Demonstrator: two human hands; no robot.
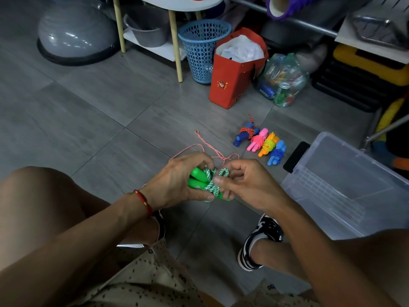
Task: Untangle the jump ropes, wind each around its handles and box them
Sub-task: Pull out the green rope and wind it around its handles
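Jump ropes are sitting at three stages: one with green handles (197, 180) is being held between both hands, a loose red-and-white rope (200, 149) is trailing on the floor just beyond the hands, and four wound bundles (261, 142) are lying in a row farther out and to the right. The left hand (177, 180) is wrapping its fingers around the paired green handles, and the right hand (241, 182) is pinching a loop of the green-and-white cord (212, 182) beside the coils, so neither hand is free. The cord is looking soft and limp, likely light and prone to slipping off the smooth plastic handles, so tension is probably mattering here; the hard handles are offering the firm place to grip, while the cord's free end seems best pinched close to the wraps. The clear plastic box (345, 185) is standing open to the right of the right hand, its near rim close enough to catch a swinging elbow or a loose loop. Open floor (88, 120) is spreading ahead and to the left of the hands, giving room to lay things out. A red paper bag (234, 74) and a blue basket (202, 49) are standing well beyond the bundles.
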